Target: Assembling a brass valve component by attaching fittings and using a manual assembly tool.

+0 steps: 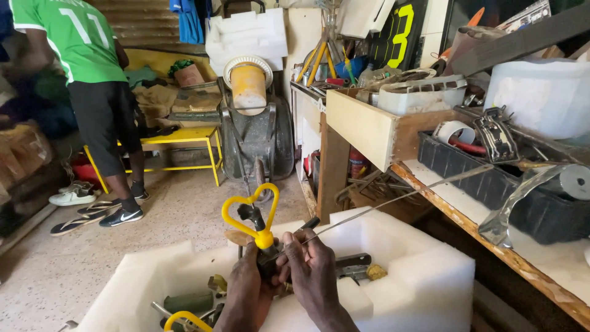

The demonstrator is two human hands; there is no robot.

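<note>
Both hands (279, 276) gripping tool (265, 243), base perhaps hidden

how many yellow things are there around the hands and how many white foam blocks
yellow heart-shaped handle above the left hand and right hand: 1
yellow loop in the foam tray: 1
white foam tray: 1
white foam block at the back: 1
total: 4

Open floor (184, 209) lies left of the white foam tray (424, 276). On the right, the cluttered bench (491, 246) stands close; a thin metal rod (399, 200) spans the gap between them.
</note>
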